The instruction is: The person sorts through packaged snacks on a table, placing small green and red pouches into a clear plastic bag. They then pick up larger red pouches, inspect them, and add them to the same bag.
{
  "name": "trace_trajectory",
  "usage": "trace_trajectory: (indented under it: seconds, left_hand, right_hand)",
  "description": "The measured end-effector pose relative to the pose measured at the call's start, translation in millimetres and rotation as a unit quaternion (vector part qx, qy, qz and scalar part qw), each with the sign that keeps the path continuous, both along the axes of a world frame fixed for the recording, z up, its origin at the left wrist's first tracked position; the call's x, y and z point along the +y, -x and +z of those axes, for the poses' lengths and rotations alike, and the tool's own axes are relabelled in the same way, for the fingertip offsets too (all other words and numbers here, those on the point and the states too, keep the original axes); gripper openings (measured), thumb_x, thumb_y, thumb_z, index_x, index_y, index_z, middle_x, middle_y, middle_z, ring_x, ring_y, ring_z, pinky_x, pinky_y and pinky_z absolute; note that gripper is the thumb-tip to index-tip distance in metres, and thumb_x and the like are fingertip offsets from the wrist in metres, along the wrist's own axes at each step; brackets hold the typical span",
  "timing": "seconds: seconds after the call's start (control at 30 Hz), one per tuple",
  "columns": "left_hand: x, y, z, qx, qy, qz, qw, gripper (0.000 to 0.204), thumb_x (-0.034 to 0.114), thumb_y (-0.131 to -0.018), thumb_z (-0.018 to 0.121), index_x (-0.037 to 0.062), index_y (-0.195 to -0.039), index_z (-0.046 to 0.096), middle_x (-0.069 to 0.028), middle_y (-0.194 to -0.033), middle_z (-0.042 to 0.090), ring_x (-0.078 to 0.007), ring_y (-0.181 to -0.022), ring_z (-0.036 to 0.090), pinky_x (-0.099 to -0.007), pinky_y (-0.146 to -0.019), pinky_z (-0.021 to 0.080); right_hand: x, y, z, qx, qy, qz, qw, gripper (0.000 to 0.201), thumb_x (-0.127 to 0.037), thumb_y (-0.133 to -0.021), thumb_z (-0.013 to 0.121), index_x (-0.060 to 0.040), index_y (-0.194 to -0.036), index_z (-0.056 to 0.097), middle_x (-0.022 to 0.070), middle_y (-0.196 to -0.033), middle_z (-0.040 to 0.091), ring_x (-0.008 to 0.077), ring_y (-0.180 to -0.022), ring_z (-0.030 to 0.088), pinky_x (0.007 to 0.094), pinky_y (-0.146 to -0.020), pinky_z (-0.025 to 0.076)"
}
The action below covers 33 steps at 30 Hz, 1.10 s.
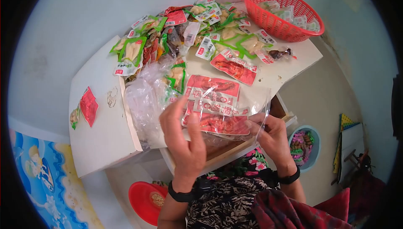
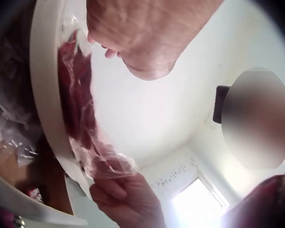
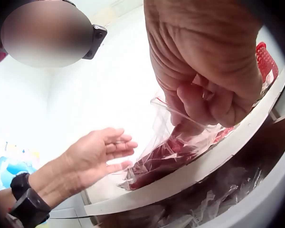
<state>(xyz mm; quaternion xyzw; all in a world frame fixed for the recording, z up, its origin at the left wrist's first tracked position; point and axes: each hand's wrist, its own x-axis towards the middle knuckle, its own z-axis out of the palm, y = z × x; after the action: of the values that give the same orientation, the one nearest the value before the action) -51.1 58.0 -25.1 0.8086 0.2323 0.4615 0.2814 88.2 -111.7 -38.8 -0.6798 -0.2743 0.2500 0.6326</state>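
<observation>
Two red-and-white food packets (image 1: 216, 122) lie one below the other inside a clear plastic bag (image 1: 261, 99) at the table's front edge. My right hand (image 1: 273, 138) pinches the bag's open right end between thumb and curled fingers; the right wrist view shows this hand (image 3: 204, 71) close up. My left hand (image 1: 184, 138) is held beside the bag's left end, fingers extended and thumb apart, holding nothing. In the right wrist view the left hand (image 3: 97, 156) has spread fingers near the bag's far end.
Many packets (image 1: 180, 31) are heaped at the back. A red basket (image 1: 285, 27) holds packets at the back right. Loose clear bags (image 1: 145, 94) lie left of centre, above an open drawer (image 1: 226, 151). A red basin (image 1: 145, 199) and a blue basin (image 1: 317, 145) stand below.
</observation>
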Motion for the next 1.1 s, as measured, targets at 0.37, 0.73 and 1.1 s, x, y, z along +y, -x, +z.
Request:
trace_trajectory:
  seconds: [0.37,0.73,1.1]
  left_hand:
    - [26,19,-29,0.041,0.049,0.0,0.998,0.045,0.015,-0.1,0.068,-0.0008,-0.141,0.06,-0.0186,-0.15,0.054,-0.0322,-0.139,0.05,-0.0435,-0.118,0.039]
    - [27,15,-28,0.06,0.015,0.026,0.998,0.04,0.009,-0.088,0.07,0.0023,-0.127,0.068,-0.0168,-0.145,0.058,-0.0337,-0.129,0.055,-0.0452,-0.111,0.041]
    - [27,15,-28,0.054,0.027,0.02,0.998,0.04,0.012,-0.087,0.07,0.0014,-0.126,0.068,-0.0171,-0.144,0.058,-0.035,-0.128,0.055,-0.0464,-0.112,0.042]
  right_hand:
    - [53,16,17,-0.052,0.033,0.124,0.99,0.014,-0.009,-0.097,0.071,0.0046,-0.099,0.073,0.004,-0.078,0.069,0.0084,-0.068,0.063,0.0285,-0.06,0.051]
    - [17,-40,53,-0.042,0.121,0.05,0.99,0.014,-0.011,-0.098,0.07,0.0026,-0.098,0.074,0.0021,-0.077,0.069,0.0045,-0.063,0.057,0.0238,-0.055,0.046]
    - [81,-97,14,-0.421,0.224,-0.127,0.87,0.042,-0.027,-0.086,0.082,-0.0029,-0.117,0.067,0.0131,-0.113,0.065,0.031,-0.089,0.068,0.0433,-0.077,0.054]
